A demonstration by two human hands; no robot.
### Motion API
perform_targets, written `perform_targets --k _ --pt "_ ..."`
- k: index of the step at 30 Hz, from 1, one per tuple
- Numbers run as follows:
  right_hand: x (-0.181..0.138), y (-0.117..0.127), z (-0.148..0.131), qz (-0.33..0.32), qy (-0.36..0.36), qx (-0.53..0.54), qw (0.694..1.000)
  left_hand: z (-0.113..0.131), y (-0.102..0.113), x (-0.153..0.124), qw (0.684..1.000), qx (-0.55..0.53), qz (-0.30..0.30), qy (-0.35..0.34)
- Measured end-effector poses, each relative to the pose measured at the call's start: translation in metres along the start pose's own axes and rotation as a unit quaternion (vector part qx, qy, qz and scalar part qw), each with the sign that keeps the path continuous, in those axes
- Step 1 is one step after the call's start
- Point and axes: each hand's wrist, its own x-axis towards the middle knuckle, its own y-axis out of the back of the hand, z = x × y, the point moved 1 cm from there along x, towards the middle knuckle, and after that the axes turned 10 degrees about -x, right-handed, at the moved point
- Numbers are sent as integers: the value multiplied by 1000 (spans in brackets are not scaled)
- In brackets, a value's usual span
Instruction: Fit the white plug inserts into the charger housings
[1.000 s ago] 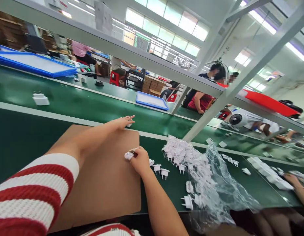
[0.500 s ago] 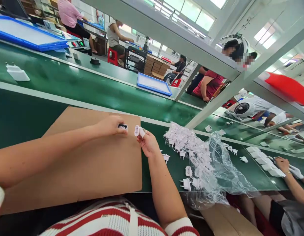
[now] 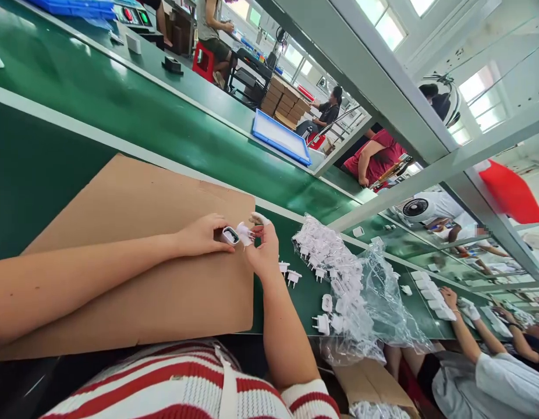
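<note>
head view: a second ago the left arm was stretched to the far edge of the cardboard and the right hand was lifting a piece from beside the bag. half a second ago both hands hung apart above the cardboard, each with its own part. now they have closed in. the left hand (image 3: 204, 234) pinches a small charger shell (image 3: 230, 235) between thumb and fingertips, its dark open end turned to the right. the right hand (image 3: 263, 250) grips a plug piece (image 3: 244, 233) in its fingertips and holds it against that open end, so the two parts touch just above the cardboard's far right corner. by the look of it, fetching is over and the parts are being mated.

the shell is smooth white plastic, rounded and boxy, with a black mouth. the plug piece is white too, a flat oval cap; its pins are hidden here. the cardboard sheet (image 3: 142, 250) is matte brown, flat, with rounded corners. it lies on a green belt (image 3: 121, 99) with a slight sheen. to the right a crinkled clear plastic bag (image 3: 383, 308) spills a heap of the same white pieces, and loose plug pieces (image 3: 292, 277) stand beside it on their pins. a blue tray (image 3: 280, 137) sits beyond the belt, under a grey metal frame (image 3: 374, 81). a co-worker's hand (image 3: 448, 297) is at white parts far right.
</note>
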Motion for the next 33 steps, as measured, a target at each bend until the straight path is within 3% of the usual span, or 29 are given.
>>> perform_targets --k 3,7,11,16,27,33 --pt "-3 -2 -3 -30 10 -50 998 -2 -2 1 1000 3 6 -5" --pt "-5 -7 -2 -80 97 -181 975 -4 -2 2 1000 -9 -3 -23" --pt "-5 -13 5 -55 158 -226 960 -8 1 2 997 -30 -51 -58" --pt "-5 -15 3 -35 199 -229 952 -9 3 2 996 -43 -49 -56" --pt "-6 -15 -2 -38 195 -293 935 -11 0 2 996 -48 -44 -60" --pt "0 -17 -10 -53 133 -365 920 -10 0 3 997 -24 -33 -64"
